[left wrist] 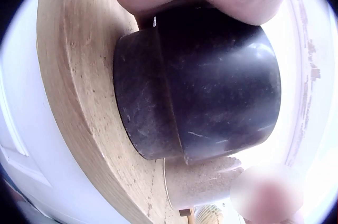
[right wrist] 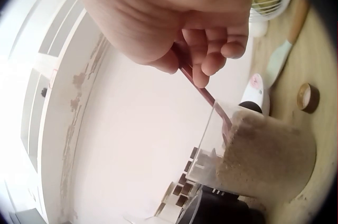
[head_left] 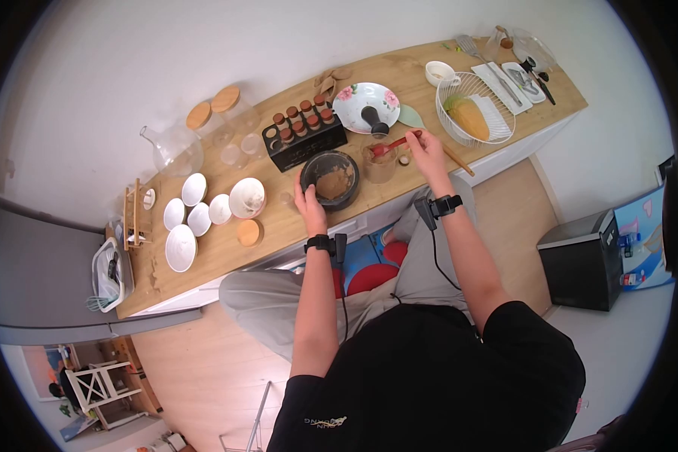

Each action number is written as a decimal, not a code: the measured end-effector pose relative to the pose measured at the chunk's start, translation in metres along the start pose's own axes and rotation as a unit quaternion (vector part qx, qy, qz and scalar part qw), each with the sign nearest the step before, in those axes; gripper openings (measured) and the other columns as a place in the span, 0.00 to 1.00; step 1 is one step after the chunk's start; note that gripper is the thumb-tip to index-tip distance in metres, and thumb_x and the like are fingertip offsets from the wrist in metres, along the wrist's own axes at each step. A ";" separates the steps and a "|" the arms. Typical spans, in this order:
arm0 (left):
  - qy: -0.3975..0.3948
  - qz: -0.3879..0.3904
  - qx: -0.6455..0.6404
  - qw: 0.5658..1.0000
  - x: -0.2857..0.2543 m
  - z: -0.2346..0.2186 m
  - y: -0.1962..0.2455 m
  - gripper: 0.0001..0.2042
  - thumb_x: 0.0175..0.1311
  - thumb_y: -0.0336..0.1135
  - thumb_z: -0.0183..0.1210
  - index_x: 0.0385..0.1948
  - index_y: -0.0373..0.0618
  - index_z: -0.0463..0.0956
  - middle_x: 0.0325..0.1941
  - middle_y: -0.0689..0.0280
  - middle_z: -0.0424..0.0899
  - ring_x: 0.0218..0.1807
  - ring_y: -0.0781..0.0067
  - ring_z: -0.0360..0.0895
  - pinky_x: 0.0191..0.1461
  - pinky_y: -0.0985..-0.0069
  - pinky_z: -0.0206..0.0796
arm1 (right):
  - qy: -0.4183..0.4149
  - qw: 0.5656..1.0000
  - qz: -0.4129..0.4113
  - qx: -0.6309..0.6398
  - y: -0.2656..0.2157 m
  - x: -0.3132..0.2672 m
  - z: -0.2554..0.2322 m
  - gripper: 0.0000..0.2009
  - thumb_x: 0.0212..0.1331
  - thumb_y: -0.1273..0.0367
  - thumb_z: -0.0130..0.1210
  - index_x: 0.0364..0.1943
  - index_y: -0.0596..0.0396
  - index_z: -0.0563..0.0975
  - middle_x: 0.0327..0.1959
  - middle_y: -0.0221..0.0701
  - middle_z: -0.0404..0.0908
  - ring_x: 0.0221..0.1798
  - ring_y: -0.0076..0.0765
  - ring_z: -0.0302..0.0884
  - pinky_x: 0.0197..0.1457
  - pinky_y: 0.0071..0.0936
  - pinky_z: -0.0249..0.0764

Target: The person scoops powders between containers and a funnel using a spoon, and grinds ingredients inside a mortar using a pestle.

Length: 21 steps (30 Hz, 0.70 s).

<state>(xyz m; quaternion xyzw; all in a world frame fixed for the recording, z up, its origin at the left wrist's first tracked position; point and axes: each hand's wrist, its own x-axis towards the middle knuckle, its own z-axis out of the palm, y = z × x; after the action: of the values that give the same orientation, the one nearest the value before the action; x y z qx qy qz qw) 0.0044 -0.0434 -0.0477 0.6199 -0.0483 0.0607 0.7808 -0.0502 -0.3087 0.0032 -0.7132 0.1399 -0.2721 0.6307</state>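
Head view: hands at a round black bowl [head_left: 344,203] and a clear jar of brown powder [head_left: 379,170].
On the pale wooden worktop [head_left: 149,245], the left hand [head_left: 309,211] holds the bowl by its side, grip curled round it; brown powder lies inside. Just beside it, the right hand [head_left: 429,160] pinches a red-handled utensil [head_left: 403,141], grip narrow, the far end inside the jar. Beyond stand a black rack of brown-capped bottles [head_left: 305,148] and a floral white plate [head_left: 346,113].
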 end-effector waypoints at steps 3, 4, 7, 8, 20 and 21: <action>-0.006 -0.002 0.006 1.000 -0.001 0.000 0.003 0.22 0.64 0.28 0.45 0.61 0.36 0.67 0.60 0.56 0.74 0.60 0.65 0.70 0.67 0.74 0.55 | 0.026 0.999 0.007 0.040 0.002 -0.006 0.003 0.08 0.67 0.67 0.54 0.39 0.58 0.78 0.26 0.23 0.78 0.28 0.15 0.74 0.29 0.15 0.66; -0.015 -0.003 -0.001 1.000 0.000 0.000 0.003 0.22 0.65 0.28 0.45 0.61 0.36 0.68 0.61 0.57 0.73 0.61 0.66 0.69 0.68 0.75 0.54 | 0.016 0.999 0.010 0.033 0.002 -0.006 0.003 0.08 0.67 0.67 0.54 0.39 0.58 0.77 0.26 0.24 0.79 0.28 0.14 0.74 0.29 0.15 0.66; -0.002 0.000 0.000 1.000 0.000 0.001 0.002 0.22 0.63 0.28 0.46 0.61 0.35 0.67 0.59 0.55 0.75 0.59 0.65 0.71 0.67 0.74 0.56 | 0.002 0.999 0.030 0.025 -0.002 -0.004 0.002 0.09 0.68 0.66 0.54 0.40 0.58 0.77 0.27 0.24 0.79 0.27 0.14 0.72 0.29 0.14 0.66; -0.001 0.000 0.000 1.000 0.000 0.000 0.002 0.22 0.63 0.28 0.46 0.61 0.35 0.67 0.59 0.55 0.75 0.59 0.65 0.71 0.67 0.74 0.56 | -0.002 0.999 0.049 0.024 -0.003 -0.004 0.003 0.09 0.68 0.66 0.54 0.40 0.59 0.77 0.26 0.24 0.79 0.27 0.14 0.71 0.30 0.14 0.65; -0.010 -0.001 -0.005 1.000 0.001 -0.001 -0.001 0.23 0.64 0.28 0.46 0.62 0.35 0.66 0.60 0.55 0.74 0.60 0.65 0.70 0.68 0.73 0.55 | 0.026 0.994 0.078 0.076 -0.002 -0.004 -0.004 0.10 0.68 0.65 0.53 0.39 0.58 0.77 0.25 0.24 0.78 0.25 0.14 0.70 0.28 0.15 0.66; -0.010 -0.002 -0.003 1.000 0.001 -0.002 -0.002 0.23 0.64 0.28 0.45 0.63 0.35 0.66 0.60 0.55 0.74 0.60 0.65 0.70 0.68 0.73 0.55 | 0.026 0.994 0.078 0.075 -0.002 -0.003 -0.005 0.10 0.68 0.65 0.53 0.39 0.58 0.77 0.25 0.24 0.78 0.25 0.14 0.70 0.28 0.15 0.66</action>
<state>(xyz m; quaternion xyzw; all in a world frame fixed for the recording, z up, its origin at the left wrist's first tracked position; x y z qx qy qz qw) 0.0056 -0.0421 -0.0495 0.6179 -0.0549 0.0528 0.7825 -0.0559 -0.3110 0.0047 -0.6433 0.1903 -0.2500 0.6982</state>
